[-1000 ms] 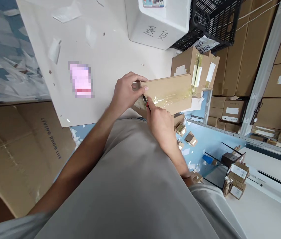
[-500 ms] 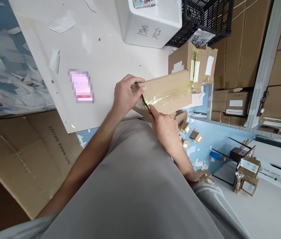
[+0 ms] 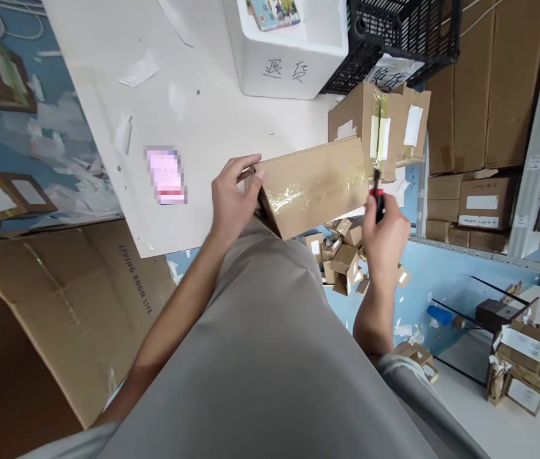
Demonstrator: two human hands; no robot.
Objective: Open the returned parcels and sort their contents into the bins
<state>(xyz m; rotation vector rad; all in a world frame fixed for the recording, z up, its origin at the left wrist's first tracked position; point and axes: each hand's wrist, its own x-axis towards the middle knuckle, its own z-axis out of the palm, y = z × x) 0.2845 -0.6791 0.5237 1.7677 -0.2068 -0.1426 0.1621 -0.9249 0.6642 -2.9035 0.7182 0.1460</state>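
My left hand is closed on the left end of a long brown cardboard box, thumb on the face and fingers over the upper corner. Clear tape glints along that face, and the box's left end looks parted, though its inside is mostly dark. Just past the right end of the box, my right hand grips a red-and-black utility knife. Its dark blade points away from me, in front of another taped carton, apart from the box in my left hand.
On the white table lie paper scraps and a blurred pink item. A white foam bin and a black crate stand at the back. Discarded boxes litter the blue floor; a large carton is at left.
My right hand has moved right with the knife, away from the box's left end to beyond its right end. My left hand still holds the box. The view has shifted slightly.
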